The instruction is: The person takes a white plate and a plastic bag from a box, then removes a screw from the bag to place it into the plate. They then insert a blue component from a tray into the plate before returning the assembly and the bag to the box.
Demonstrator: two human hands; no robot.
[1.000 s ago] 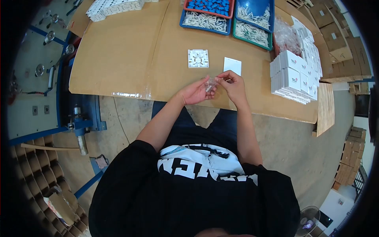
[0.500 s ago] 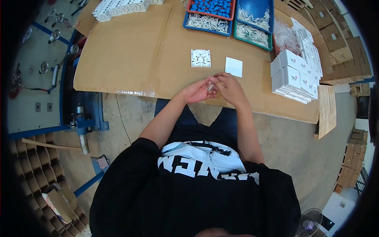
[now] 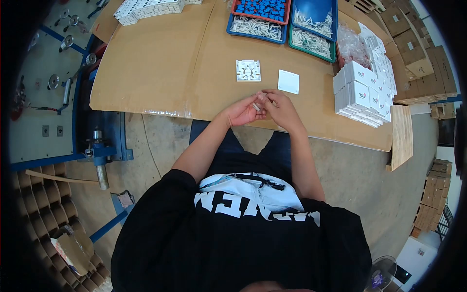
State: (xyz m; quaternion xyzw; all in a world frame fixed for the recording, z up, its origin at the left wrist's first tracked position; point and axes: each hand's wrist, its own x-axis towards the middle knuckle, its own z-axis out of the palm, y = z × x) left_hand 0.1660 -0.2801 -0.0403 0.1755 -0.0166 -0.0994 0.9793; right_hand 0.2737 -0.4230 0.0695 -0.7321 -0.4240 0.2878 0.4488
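My left hand (image 3: 242, 112) is palm up at the front edge of the table, its fingers curled round a small white plug-like piece (image 3: 256, 106). My right hand (image 3: 283, 111) meets it from the right, thumb and fingers pinched together over the left fingertips. What the right fingers pinch is hidden or too small to make out. Just beyond the hands a square white plastic frame (image 3: 248, 71) lies on the cardboard, its inner side with cut-outs facing up. A flat white square plate (image 3: 288, 82) rests to its right, close to my right hand.
At the back stand a red tray of blue pieces (image 3: 261, 9), a lower blue tray of white pieces (image 3: 257, 30), a blue tray (image 3: 313, 19) and a green tray (image 3: 311, 45). White boxes (image 3: 362, 92) are stacked at right; white units (image 3: 151, 9) sit back left.
My fingers have shifted slightly against each other, and the white piece in the left hand shows more plainly. The frame and the plate stay in place.
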